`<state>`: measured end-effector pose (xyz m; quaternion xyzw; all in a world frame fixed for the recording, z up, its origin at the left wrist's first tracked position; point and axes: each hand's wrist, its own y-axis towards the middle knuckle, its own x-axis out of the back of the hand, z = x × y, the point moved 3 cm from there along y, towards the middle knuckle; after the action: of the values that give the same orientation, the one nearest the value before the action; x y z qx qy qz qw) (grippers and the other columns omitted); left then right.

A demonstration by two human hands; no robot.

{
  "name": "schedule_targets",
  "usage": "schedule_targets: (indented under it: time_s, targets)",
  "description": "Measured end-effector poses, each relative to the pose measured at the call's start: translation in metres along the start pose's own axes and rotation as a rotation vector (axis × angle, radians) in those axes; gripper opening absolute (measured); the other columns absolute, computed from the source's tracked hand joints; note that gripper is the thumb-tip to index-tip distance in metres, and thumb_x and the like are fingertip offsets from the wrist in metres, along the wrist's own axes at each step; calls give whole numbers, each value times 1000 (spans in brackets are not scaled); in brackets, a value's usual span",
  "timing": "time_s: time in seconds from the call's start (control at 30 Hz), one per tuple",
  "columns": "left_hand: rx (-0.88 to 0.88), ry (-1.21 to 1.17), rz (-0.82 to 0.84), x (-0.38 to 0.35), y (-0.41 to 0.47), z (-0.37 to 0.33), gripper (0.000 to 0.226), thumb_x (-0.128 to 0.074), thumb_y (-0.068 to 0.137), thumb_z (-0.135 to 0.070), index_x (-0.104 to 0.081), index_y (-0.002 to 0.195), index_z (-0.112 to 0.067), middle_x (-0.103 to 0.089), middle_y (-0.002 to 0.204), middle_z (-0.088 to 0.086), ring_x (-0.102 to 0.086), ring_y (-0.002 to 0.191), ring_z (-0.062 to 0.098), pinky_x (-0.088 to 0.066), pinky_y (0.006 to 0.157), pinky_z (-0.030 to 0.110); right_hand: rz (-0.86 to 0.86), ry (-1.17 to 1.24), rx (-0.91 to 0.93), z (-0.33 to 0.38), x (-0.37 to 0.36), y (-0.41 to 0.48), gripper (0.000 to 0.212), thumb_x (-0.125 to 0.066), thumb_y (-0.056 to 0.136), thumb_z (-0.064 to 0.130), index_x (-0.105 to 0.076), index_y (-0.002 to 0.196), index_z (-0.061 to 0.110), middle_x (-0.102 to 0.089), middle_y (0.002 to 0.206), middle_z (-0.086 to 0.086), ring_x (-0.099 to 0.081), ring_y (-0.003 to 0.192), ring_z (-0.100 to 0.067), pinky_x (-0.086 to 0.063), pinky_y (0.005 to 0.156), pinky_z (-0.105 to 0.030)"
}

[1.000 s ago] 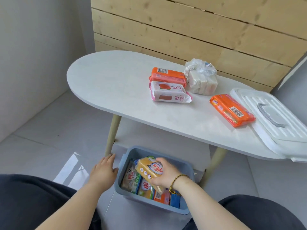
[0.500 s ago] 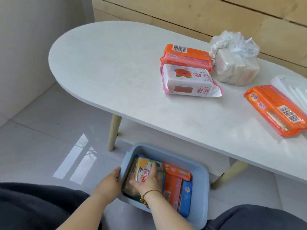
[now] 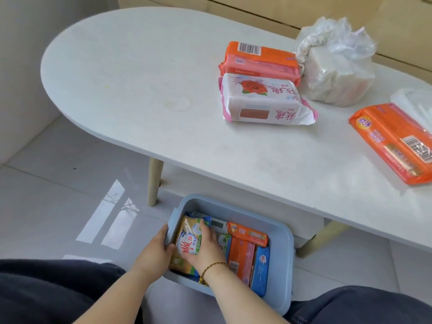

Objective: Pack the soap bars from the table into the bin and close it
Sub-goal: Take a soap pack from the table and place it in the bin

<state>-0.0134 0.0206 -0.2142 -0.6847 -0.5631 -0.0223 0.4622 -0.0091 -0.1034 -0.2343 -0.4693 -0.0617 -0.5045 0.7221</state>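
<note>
We count one white desk (image 3: pixel 163 78). One blue bin (image 3: pixel 281 265), on the floor at 6 o'clock, part-filled with wrapped soaps. Four soap lots on the desk: clear bag of white bars (image 3: pixel 339 73), 2 o'clock; near orange pack (image 3: pixel 395 141), 3; rose-printed white pack (image 3: pixel 264 101), 1; far orange pack (image 3: pixel 259 60), 1. Left hand (image 3: pixel 152 251): fingers grasp the bin wall. Right hand (image 3: pixel 207 250): fingers flat on a yellow pack (image 3: pixel 187 239) inside.

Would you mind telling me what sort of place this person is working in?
Likely a room in a home, though it may be staged: a low white oval table on wooden legs, grey floor tiles, and a pale wood-plank wall behind.
</note>
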Motion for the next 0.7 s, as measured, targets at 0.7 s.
schedule_targets:
  time_s: [0.7]
  targets:
    - [-461,-27,-468,56,-90,-84,38,-44,93,-12,-44,131,-15,-46,140,4,-42,127,22,-37,98,33,-312,17,290,55,91,-95,47,-45,92,22,-33,137,21,-45,138,-1,-41,127,-17,-37,104,-28]
